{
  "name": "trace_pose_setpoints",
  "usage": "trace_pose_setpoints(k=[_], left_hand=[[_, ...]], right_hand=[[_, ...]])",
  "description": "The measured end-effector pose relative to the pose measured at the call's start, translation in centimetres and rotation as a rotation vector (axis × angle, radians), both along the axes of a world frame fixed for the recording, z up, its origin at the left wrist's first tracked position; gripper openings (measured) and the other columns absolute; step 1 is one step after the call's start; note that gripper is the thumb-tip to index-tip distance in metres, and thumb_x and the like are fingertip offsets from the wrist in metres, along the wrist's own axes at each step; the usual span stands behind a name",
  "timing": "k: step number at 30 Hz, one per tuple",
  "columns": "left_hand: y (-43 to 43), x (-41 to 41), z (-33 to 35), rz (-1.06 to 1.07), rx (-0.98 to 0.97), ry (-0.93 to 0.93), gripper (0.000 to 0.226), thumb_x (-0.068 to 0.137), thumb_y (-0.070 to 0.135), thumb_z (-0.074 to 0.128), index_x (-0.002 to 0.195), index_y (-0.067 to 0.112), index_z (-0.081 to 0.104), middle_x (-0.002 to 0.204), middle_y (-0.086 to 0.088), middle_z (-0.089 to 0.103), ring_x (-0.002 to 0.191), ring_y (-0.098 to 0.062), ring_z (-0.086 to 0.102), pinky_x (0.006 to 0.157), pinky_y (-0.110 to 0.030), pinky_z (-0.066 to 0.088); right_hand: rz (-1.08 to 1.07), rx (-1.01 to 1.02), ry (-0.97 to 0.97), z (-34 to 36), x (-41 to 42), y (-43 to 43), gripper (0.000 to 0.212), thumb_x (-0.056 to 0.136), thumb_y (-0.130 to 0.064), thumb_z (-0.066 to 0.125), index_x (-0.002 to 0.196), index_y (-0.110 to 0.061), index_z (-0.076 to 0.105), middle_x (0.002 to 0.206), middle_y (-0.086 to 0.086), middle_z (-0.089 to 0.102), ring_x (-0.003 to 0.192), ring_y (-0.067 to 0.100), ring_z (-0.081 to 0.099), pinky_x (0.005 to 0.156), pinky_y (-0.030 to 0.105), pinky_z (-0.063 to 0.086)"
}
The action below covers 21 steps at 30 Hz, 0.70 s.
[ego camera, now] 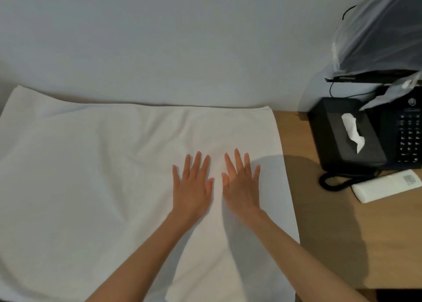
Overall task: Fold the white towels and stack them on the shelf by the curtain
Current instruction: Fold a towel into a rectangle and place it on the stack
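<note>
One white towel point(91, 176), soft and faintly creased, is spread flat as a broad rectangle over the left and middle of a smooth wooden table point(331, 233); its far hem is laid along the table's far edge against the plain wall point(159, 39), and a strip of bare wood is left toward the right edge. Two hands are pressed palm-down on the towel's right half, side by side and just apart: the left hand point(193, 187) and the right hand point(242, 187). The fingers point(197, 160) of both are held straight and slightly spread, flat on the cloth, with nothing gripped. At the far right corner one black rectangular tissue box point(331, 130) is seen, a crumpled white tissue point(352, 130) drawn up through its slot, with one black keypad telephone point(408, 137) just beside it. One white, rounded remote point(386, 185) is laid nearer the front, and one glossy translucent plastic bag point(376, 32) is seen above the telephone.
</note>
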<state>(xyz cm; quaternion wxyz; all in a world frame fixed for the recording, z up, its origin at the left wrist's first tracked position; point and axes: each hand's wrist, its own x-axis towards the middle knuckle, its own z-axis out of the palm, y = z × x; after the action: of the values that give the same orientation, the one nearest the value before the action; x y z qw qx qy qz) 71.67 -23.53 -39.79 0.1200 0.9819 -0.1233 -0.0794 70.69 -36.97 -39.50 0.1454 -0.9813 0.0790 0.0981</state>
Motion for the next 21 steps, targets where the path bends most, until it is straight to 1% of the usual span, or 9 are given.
trace_pose_setpoints(k=[2,4,6,9,12,14,17,19,21], left_hand=[[0.8,-1.8,-0.8,-0.017,0.034,-0.012,0.056,0.1,0.044,0.017,0.151,0.03,0.001,0.16,0.004,-0.008,0.146,-0.021,-0.011,0.115,-0.047,-0.01],[2.3,-3.0,-1.4,-0.008,0.031,-0.035,0.056,0.099,0.048,0.021,0.151,0.033,0.004,0.159,0.005,-0.008,0.147,-0.019,-0.01,0.115,-0.044,-0.013],[3.9,-3.7,-1.7,0.033,0.002,-0.067,0.057,0.099,0.049,0.026,0.15,0.035,0.008,0.159,0.005,-0.002,0.147,-0.017,-0.006,0.117,-0.042,-0.012],[5.3,-3.6,-2.0,0.1,0.006,-0.04,0.059,0.098,0.052,0.022,0.151,0.034,0.002,0.16,0.004,-0.004,0.147,-0.017,-0.009,0.117,-0.04,-0.012],[5.2,-4.2,-1.5,0.123,0.007,0.058,0.06,0.099,0.05,0.014,0.15,0.028,-0.009,0.158,0.002,-0.016,0.145,-0.017,-0.016,0.117,-0.042,-0.012],[5.0,-5.6,-0.8,0.088,-0.018,0.071,0.059,0.1,0.047,0.014,0.15,0.025,-0.01,0.158,0.0,-0.02,0.145,-0.018,-0.017,0.117,-0.044,-0.012],[4.5,-8.4,0.2,-0.014,-0.072,0.014,0.059,0.101,0.044,0.015,0.15,0.023,-0.011,0.157,-0.002,-0.021,0.145,-0.02,-0.017,0.116,-0.044,-0.013],[3.8,-10.2,0.4,-0.051,-0.076,0.013,0.059,0.101,0.044,0.013,0.149,0.023,-0.014,0.156,-0.002,-0.023,0.144,-0.02,-0.02,0.115,-0.043,-0.015],[3.4,-11.8,-0.1,-0.074,-0.049,0.027,0.059,0.1,0.046,0.01,0.148,0.026,-0.017,0.155,-0.001,-0.026,0.143,-0.019,-0.023,0.115,-0.043,-0.015]], right_hand=[[-0.01,-0.02,0.041,-1.0,-2.5,1.3,0.054,0.103,-0.04,0.018,0.15,-0.036,-0.009,0.159,-0.003,-0.017,0.146,0.022,-0.018,0.115,0.05,-0.011],[0.007,-0.065,0.032,-1.8,-4.8,1.2,0.053,0.101,-0.047,0.013,0.146,-0.042,-0.015,0.157,-0.005,-0.021,0.146,0.021,-0.019,0.114,0.049,-0.013],[-0.006,-0.093,-0.019,-2.1,-6.6,-0.3,0.053,0.098,-0.052,0.008,0.146,-0.045,-0.013,0.157,-0.006,-0.019,0.146,0.02,-0.017,0.115,0.045,-0.012],[-0.086,-0.094,-0.033,-1.9,-8.6,-3.4,0.056,0.096,-0.053,0.005,0.15,-0.042,-0.007,0.16,-0.003,-0.014,0.147,0.02,-0.015,0.118,0.041,-0.008],[-0.136,-0.126,0.058,-1.3,-9.6,-4.6,0.054,0.1,-0.048,0.007,0.15,-0.037,-0.011,0.16,0.0,-0.016,0.146,0.021,-0.016,0.119,0.04,-0.008],[-0.166,-0.081,0.121,-0.6,-9.6,-3.8,0.053,0.102,-0.043,0.009,0.15,-0.034,-0.01,0.16,0.001,-0.016,0.146,0.02,-0.016,0.118,0.04,-0.01],[-0.192,0.034,0.057,0.5,-10.8,-1.4,0.052,0.104,-0.037,0.014,0.152,-0.03,-0.005,0.16,0.0,-0.012,0.147,0.018,-0.014,0.115,0.038,-0.014],[-0.154,0.067,0.021,0.7,-12.4,0.7,0.053,0.104,-0.037,0.016,0.151,-0.031,-0.008,0.16,-0.003,-0.012,0.146,0.017,-0.016,0.112,0.035,-0.019],[-0.129,0.053,0.05,0.3,-14.2,2.4,0.055,0.103,-0.042,0.014,0.146,-0.035,-0.019,0.158,-0.007,-0.019,0.145,0.015,-0.02,0.108,0.035,-0.023]])
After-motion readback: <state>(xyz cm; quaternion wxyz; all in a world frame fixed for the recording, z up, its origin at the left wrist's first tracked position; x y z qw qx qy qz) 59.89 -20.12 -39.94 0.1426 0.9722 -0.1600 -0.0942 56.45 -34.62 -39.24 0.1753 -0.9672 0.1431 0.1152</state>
